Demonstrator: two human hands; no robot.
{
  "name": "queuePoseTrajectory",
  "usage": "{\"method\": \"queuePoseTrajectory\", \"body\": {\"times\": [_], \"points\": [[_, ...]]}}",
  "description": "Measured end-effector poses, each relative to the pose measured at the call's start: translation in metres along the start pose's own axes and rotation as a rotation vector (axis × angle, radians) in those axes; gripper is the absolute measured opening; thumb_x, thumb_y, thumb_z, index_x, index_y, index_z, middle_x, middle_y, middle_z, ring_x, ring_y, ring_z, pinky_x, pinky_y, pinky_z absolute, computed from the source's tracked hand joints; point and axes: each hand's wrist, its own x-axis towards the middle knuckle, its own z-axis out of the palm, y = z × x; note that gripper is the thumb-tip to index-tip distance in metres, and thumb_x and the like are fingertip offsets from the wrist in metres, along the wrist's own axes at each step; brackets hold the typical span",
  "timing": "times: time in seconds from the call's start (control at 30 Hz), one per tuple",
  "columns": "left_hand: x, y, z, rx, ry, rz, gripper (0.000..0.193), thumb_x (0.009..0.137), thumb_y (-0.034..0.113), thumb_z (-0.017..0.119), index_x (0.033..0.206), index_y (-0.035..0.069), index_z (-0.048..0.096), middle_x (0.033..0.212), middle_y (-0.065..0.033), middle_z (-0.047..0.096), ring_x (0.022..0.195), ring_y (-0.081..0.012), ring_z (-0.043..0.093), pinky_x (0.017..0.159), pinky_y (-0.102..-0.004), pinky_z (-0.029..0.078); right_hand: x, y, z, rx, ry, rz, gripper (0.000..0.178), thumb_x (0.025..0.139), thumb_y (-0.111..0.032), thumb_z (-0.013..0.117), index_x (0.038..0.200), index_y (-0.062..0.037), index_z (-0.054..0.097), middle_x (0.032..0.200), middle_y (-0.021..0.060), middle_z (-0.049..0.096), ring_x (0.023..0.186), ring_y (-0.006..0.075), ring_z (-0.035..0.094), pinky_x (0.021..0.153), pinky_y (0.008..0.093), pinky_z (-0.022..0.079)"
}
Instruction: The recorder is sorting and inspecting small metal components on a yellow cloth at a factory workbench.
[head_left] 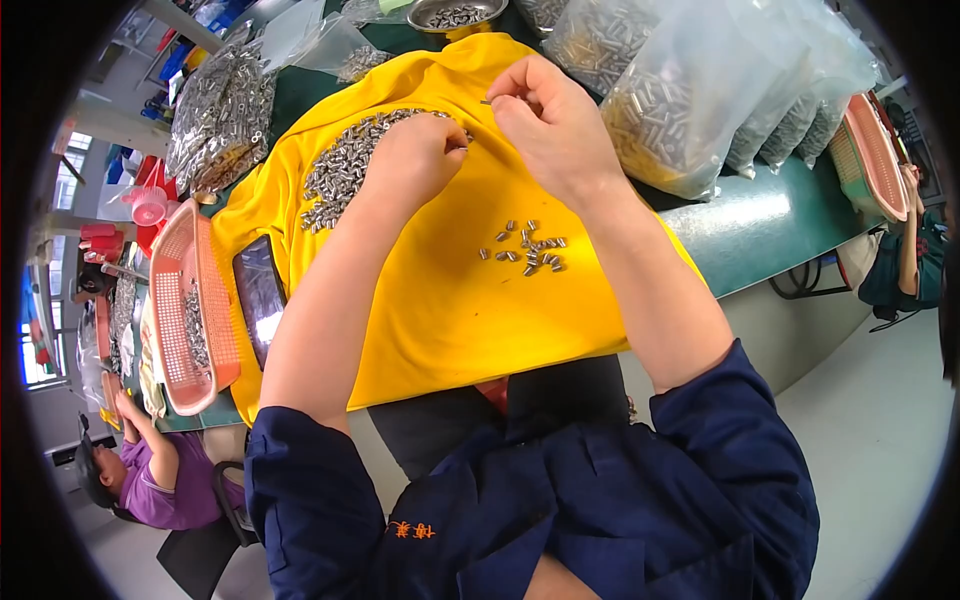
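Observation:
A yellow cloth (450, 330) covers the table in front of me, with a heap of small silvery metal cylinders (340, 170) on its left part. My left hand (415, 155) is closed at the right edge of this heap; whatever its fingers hold is hidden. To its right, my right hand (555, 130) is raised with thumb and forefinger pinched together. A tiny dark tip shows at those fingers, too small to name. Closer to me lies a scattered group of metal cylinders (530, 247), apart from the heap.
Clear bags full of metal parts (660, 120) stand at the right, another bag (222, 120) at the far left. A metal bowl (455, 14) sits at the back. A pink basket (190, 310) and a dark tablet-like object (258, 300) lie left. Other people sit at both sides.

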Motion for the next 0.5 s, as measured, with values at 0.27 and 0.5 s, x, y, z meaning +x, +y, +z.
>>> {"method": "queuePoseTrajectory", "body": {"times": [0.27,0.5], "points": [[-0.054,0.007,-0.011,-1.435,0.063,-0.29,0.015,0.075,0.0,0.058,0.089,0.001,0.055,0.083,-0.0066,0.06,0.073,-0.0139,0.059,0.066,-0.023,0.047,-0.01,-0.006,0.003,-0.06,-0.367,0.158,0.003,0.077,-0.004,0.046,0.079,-0.0047,0.048,0.067,-0.005,0.042,0.059,0.0019,0.035,0.051,0.0169,0.03],[-0.06,0.004,-0.015,-1.47,0.09,-0.206,0.016,0.075,0.0,0.059,0.09,0.0,0.057,0.08,-0.0064,0.06,0.074,-0.013,0.059,0.069,-0.023,0.047,-0.012,-0.005,0.012,-0.009,-0.423,0.201,0.003,0.077,-0.004,0.047,0.079,-0.0045,0.048,0.068,-0.0052,0.042,0.059,0.0011,0.035,0.051,0.0161,0.029]]}}
